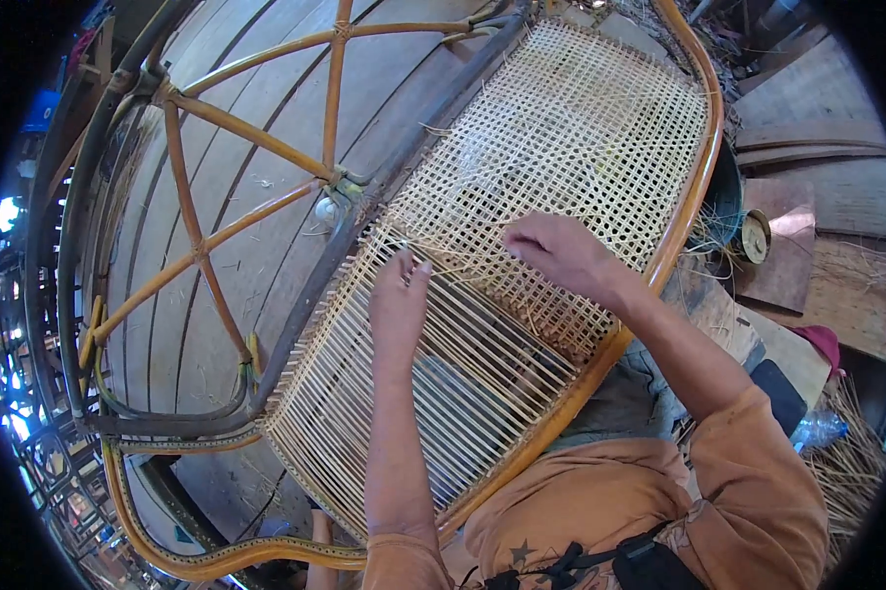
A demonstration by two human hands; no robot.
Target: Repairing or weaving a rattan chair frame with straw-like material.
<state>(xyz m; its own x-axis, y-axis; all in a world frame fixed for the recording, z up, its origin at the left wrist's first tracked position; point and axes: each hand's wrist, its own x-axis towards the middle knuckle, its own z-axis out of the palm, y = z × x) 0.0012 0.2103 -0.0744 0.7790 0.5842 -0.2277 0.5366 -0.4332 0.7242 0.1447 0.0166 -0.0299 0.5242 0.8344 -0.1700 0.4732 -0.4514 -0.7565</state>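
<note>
A woven cane seat panel (561,147) stretches across a curved rattan bench frame (713,88). Its far part is a tight lattice with open holes; the near part has only parallel cane strands (364,393). At the lattice's left border, my left hand (399,300) pinches thumb and fingertips together over a thin cane strand. My right hand (566,254) is above the lattice's near edge, fingers curled closed, palm down. What those fingers hold is hidden. Loose strand ends (453,258) lie between the two hands.
The crossed rattan poles (197,246) of the frame rise on the left over a slatted wooden surface (266,88). On the right are a round tin (755,236), flat boards (792,231), a plastic bottle (819,429) and a bundle of cane (851,472). Another person's arm (321,546) shows below the panel.
</note>
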